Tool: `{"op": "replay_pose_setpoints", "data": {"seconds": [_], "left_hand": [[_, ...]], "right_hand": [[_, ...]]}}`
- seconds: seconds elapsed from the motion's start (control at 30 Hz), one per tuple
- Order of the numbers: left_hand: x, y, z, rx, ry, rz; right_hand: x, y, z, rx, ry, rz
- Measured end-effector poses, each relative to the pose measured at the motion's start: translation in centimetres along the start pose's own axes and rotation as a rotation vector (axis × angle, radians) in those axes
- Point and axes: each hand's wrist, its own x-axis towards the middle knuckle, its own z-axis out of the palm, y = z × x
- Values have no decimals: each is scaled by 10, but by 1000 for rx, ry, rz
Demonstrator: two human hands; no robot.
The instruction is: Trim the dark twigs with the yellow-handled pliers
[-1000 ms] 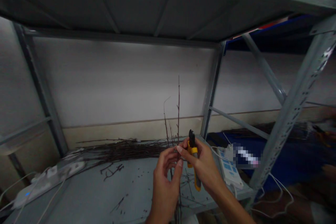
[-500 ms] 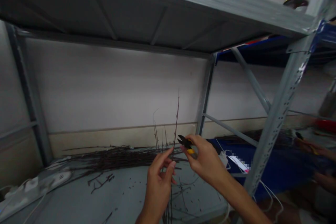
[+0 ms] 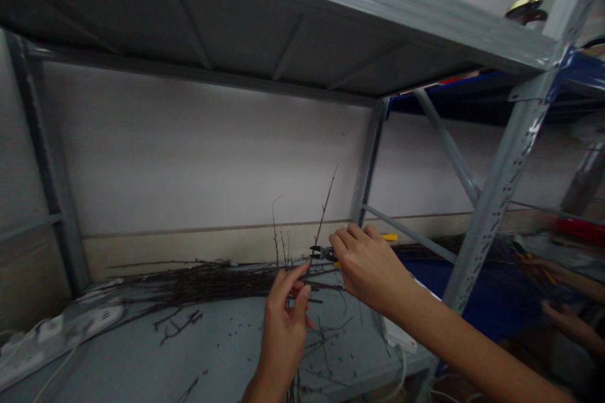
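My left hand (image 3: 287, 312) is closed around several thin upright twigs, whose lower ends run down below it. One long reddish twig (image 3: 324, 204) rises above the fingers and leans to the right. My right hand (image 3: 366, 258) grips a pair of cutting pliers (image 3: 326, 253) with black jaws and yellow handles. The jaws point left and lie at the long twig, just above the left fingertips. From this angle I cannot tell whether they touch it. Behind the hands, a pile of dark twigs (image 3: 203, 283) lies along the back of the grey shelf.
A white power strip (image 3: 97, 321) lies at the left. A forked twig piece (image 3: 177, 327) and small clippings are scattered on the shelf (image 3: 227, 365). A metal post (image 3: 501, 182) stands at the right. Beyond it, another person's hands (image 3: 567, 321) show dimly over blue cloth.
My right hand has turned over, back upward, bringing the plier jaws level and down to the long twig. That twig now leans further right. My left hand keeps its hold.
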Motion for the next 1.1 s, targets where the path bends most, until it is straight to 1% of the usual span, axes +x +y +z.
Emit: {"op": "replay_pose_setpoints", "data": {"seconds": [0.13, 0.3, 0.37, 0.53, 0.7, 0.77, 0.8, 0.83, 0.9, 1.0, 1.03, 1.1], "left_hand": [[-1, -1, -1, 54, 33, 43], [-3, -2, -1, 188, 130, 203], [-4, -4, 1, 223, 150, 233], [-5, -8, 2, 249, 178, 201], [2, -11, -4, 235, 188, 178], [5, -11, -7, 222, 174, 159], [7, -11, -8, 221, 160, 150], [7, -11, -8, 224, 149, 147], [7, -11, -8, 251, 144, 161], [5, -10, -7, 319, 172, 218], [4, -9, -6, 338, 180, 234], [1, -6, -5, 359, 185, 258]], "right_hand": [[-1, -6, 4, -23, -7, 15], [1, -15, 8, -9, -44, 47], [2, -17, 13, 3, -56, 56], [3, -19, 27, 69, -88, 82], [-3, -20, 37, 173, -170, 122], [-4, -17, 39, 312, -192, 144], [-4, -14, 39, 418, -175, 163], [-3, -11, 39, 542, -139, 191], [2, -2, 36, 791, -28, 282], [16, 11, 28, 1080, 97, 425], [21, 15, 25, 1156, 115, 441], [31, 19, 19, 1259, 130, 429]]}}
